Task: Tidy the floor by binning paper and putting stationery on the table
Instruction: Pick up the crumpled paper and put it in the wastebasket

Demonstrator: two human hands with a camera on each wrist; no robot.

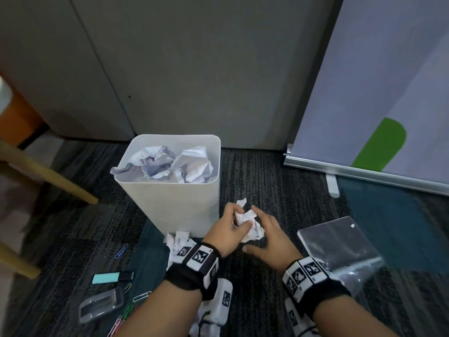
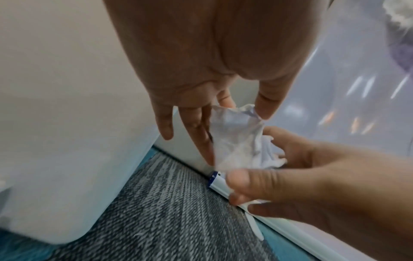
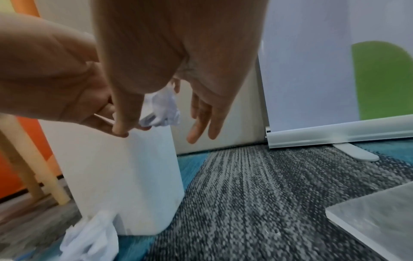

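A crumpled ball of white paper [image 1: 247, 221] is up off the carpet, just right of the white bin [image 1: 170, 203], and both hands are around it. My left hand [image 1: 237, 221] pinches it between thumb and fingers; the left wrist view shows the paper [image 2: 234, 137] under that thumb. My right hand [image 1: 261, 229] cups the ball's right side with straight fingers touching it and the thumb spread wide. The bin holds more crumpled paper [image 1: 170, 161]. Another paper ball [image 1: 177, 243] lies on the floor at the bin's foot. A teal highlighter [image 1: 111, 278] lies further left.
Coloured paper clips [image 1: 121, 251] and a small clear plastic case [image 1: 102, 305] lie on the carpet at lower left. A clear plastic folder [image 1: 340, 249] lies to the right. A banner stand [image 1: 364, 173] leans at the back right, and wooden furniture legs [image 1: 48, 173] stand at the left.
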